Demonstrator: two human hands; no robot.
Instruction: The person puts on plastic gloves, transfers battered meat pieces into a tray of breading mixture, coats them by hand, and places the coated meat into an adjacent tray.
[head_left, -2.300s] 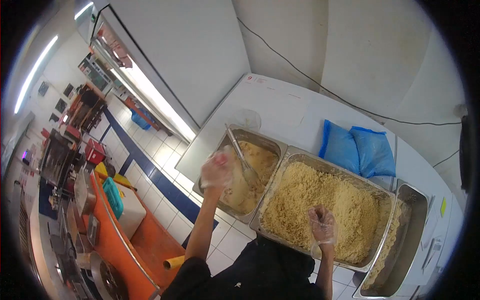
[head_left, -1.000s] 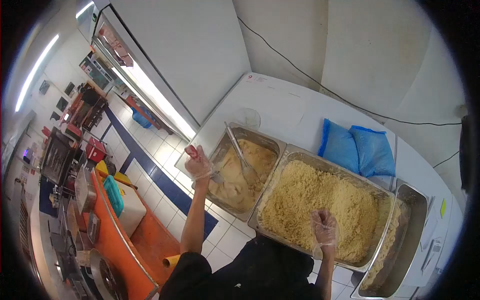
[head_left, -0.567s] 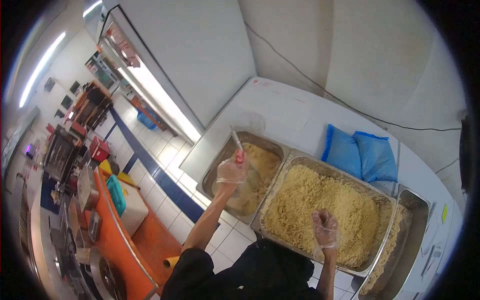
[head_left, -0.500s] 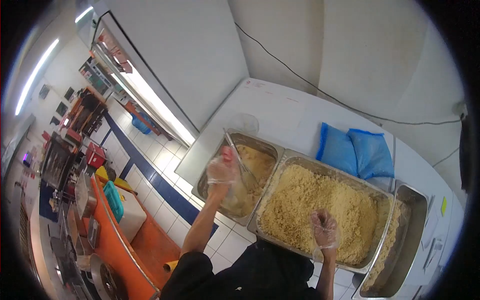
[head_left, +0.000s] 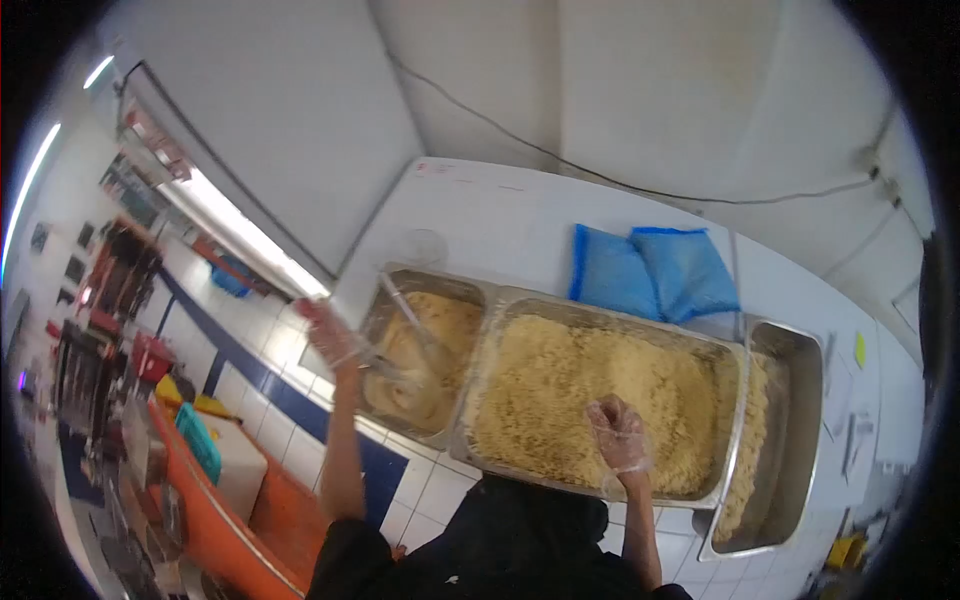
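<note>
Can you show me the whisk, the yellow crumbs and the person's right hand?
Whisk [head_left: 408, 311]: head view, on its handle.
Yellow crumbs [head_left: 566, 372]: head view, on the top of the heap.
Right hand [head_left: 620, 434]: head view, on the middle of the gloved hand.

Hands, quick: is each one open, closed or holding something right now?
Left hand: too blurred to tell whether it is open or closed.
Right hand: curled closed; whether it holds anything can't be told.
</note>
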